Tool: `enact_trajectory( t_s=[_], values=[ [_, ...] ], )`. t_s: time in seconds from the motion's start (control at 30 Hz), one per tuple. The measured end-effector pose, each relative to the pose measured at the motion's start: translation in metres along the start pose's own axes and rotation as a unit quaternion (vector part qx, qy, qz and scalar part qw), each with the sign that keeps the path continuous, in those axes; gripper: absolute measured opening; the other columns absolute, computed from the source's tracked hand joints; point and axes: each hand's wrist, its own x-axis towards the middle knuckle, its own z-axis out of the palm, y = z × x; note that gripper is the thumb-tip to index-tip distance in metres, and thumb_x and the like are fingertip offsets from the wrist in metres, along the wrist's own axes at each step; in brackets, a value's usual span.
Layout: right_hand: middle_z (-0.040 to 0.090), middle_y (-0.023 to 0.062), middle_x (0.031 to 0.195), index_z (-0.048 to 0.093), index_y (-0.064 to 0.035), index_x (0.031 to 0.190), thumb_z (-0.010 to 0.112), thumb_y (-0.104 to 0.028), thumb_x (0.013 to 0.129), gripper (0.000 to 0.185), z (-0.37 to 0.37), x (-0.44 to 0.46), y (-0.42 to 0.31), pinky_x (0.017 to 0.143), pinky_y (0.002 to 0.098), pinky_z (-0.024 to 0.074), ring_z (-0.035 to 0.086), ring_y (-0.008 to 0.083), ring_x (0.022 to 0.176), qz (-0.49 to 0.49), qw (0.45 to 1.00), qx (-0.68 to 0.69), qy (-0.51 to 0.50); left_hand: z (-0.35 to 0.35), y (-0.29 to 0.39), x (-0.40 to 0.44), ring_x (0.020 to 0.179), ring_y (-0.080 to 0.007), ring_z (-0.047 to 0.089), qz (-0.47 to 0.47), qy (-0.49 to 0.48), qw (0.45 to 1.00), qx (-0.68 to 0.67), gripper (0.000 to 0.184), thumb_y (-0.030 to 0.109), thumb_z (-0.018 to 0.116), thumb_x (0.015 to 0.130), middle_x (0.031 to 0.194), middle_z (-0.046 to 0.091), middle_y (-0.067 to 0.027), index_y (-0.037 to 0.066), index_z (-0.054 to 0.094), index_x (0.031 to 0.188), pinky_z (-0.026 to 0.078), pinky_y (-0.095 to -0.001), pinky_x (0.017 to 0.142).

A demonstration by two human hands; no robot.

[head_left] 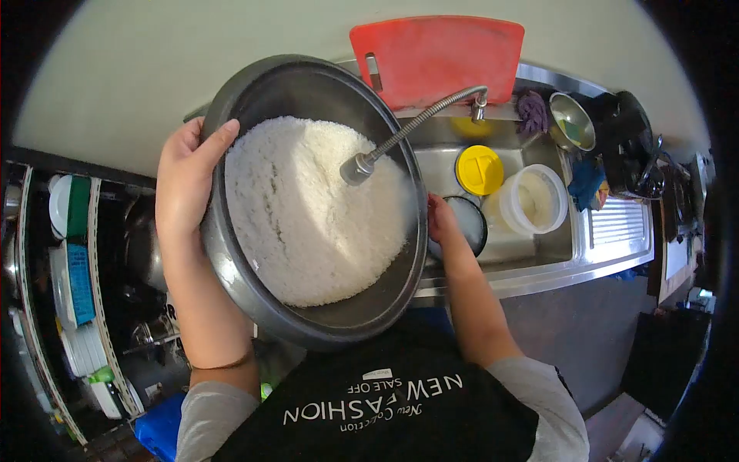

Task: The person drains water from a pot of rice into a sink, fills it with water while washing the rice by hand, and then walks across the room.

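A large dark grey basin [331, 329] hangs tilted over the left part of the sink, holding a broad heap of white grains that look like rice [308, 223]. My left hand [188, 173] grips its left rim, thumb over the edge and fingers behind. At the right rim, my right hand [440, 219] supports the basin; some of its fingers are hidden behind the wall. The flexible metal tap [419, 119] reaches over the basin, its nozzle above the grains. I cannot tell whether water is running.
A red cutting board [439, 61] leans on the wall behind the sink [531, 258]. In the sink are a yellow lid [479, 170], a translucent tub [550, 200] and a dark round container [471, 223]. A metal bowl [572, 122] is farther right; racks of dishes [83, 350] stand left.
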Motion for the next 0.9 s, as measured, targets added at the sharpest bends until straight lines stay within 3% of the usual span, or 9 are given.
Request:
enact_trajectory(
  t_s=[0.1,0.13,0.2,0.3,0.4,0.5,0.6,0.73,0.9],
  values=[
    [0.067,0.0104,0.093,0.062,-0.007,0.102,0.041,-0.034,0.094,0.035,-0.019,0.02,0.013,0.08,0.0344,0.0479,0.062,0.0215,0.085,-0.028,0.996,-0.07,0.054,-0.01,-0.01,0.003,0.08,-0.0102,0.059,0.0,-0.022,0.999,-0.045,0.025,0.016,0.063,0.088,0.091,0.065,-0.0057,-0.005,0.06,0.102,0.045,-0.0243,0.076],
    [0.067,0.0103,0.092,0.062,-0.0066,0.101,0.042,-0.035,0.094,0.035,-0.012,0.012,0.006,0.077,0.0342,0.048,0.062,0.0211,0.083,-0.02,0.983,-0.164,0.083,-0.015,-0.017,0.006,0.08,-0.0101,0.058,0.005,-0.029,0.997,-0.066,0.026,0.015,0.062,0.088,0.091,0.065,-0.0057,-0.005,0.06,0.103,0.045,-0.0242,0.076],
    [0.067,0.0101,0.089,0.064,-0.0059,0.098,0.043,-0.036,0.094,0.037,0.023,-0.026,-0.013,0.073,0.0336,0.0484,0.062,0.0205,0.077,0.0,0.928,-0.345,0.141,-0.025,-0.033,0.01,0.081,-0.0101,0.058,0.016,-0.042,0.993,-0.108,0.026,0.015,0.062,0.088,0.093,0.065,-0.0058,-0.005,0.059,0.105,0.045,-0.0241,0.078],
    [0.067,0.0138,0.085,0.064,-0.0011,0.092,0.044,-0.037,0.094,0.041,0.056,-0.046,-0.008,0.071,0.0396,0.0486,0.064,0.0258,0.076,-0.073,0.875,-0.401,0.262,-0.048,-0.054,0.025,0.083,-0.0096,0.059,0.01,-0.065,0.987,-0.147,0.026,0.013,0.061,0.088,0.095,0.065,-0.0053,-0.005,0.059,0.107,0.045,-0.0238,0.079],
    [0.066,0.0222,0.084,0.063,0.0031,0.088,0.042,-0.038,0.094,0.046,0.064,-0.046,0.009,0.073,0.0456,0.0477,0.064,0.0363,0.079,-0.277,0.724,-0.546,0.318,-0.085,-0.12,0.058,0.084,-0.0093,0.059,-0.005,-0.106,0.975,-0.196,0.026,0.012,0.06,0.089,0.096,0.065,-0.004,-0.003,0.059,0.109,0.045,-0.0238,0.079],
    [0.062,0.0295,0.089,0.063,0.0049,0.092,0.039,-0.032,0.095,0.044,0.091,-0.057,0.012,0.076,0.0495,0.0462,0.059,0.0475,0.086,-0.285,0.662,-0.609,0.331,-0.11,-0.181,0.086,0.086,-0.01,0.059,-0.028,-0.083,0.985,-0.152,0.027,0.012,0.06,0.089,0.1,0.065,-0.0039,-0.003,0.06,0.111,0.045,-0.0239,0.08],
    [0.06,0.0301,0.089,0.063,0.0036,0.086,0.04,-0.033,0.095,0.044,0.115,-0.058,0.019,0.078,0.0492,0.0461,0.058,0.0466,0.088,-0.221,0.636,-0.654,0.345,-0.119,-0.237,0.111,0.089,-0.0108,0.059,-0.066,-0.103,0.966,-0.228,0.028,0.012,0.06,0.088,0.103,0.064,-0.0046,-0.003,0.06,0.111,0.044,-0.0244,0.081],
    [0.06,0.0304,0.086,0.063,0.0048,0.083,0.041,-0.028,0.094,0.041,0.109,-0.044,0.039,0.077,0.0518,0.0457,0.058,0.0472,0.085,-0.245,0.583,-0.698,0.336,-0.125,-0.307,0.132,0.089,-0.0133,0.06,-0.039,-0.132,0.976,-0.168,0.033,0.016,0.062,0.087,0.104,0.065,-0.0067,-0.003,0.058,0.113,0.045,-0.0261,0.082],
    [0.062,0.0269,0.081,0.065,0.0023,0.079,0.043,-0.025,0.092,0.037,0.104,-0.036,0.049,0.076,0.0519,0.0477,0.06,0.0455,0.078,-0.258,0.549,-0.724,0.329,-0.122,-0.358,0.139,0.087,-0.0155,0.061,-0.156,-0.159,0.941,-0.256,0.031,0.017,0.063,0.086,0.101,0.065,-0.0077,-0.002,0.059,0.11,0.045,-0.0268,0.081]
  ],
)
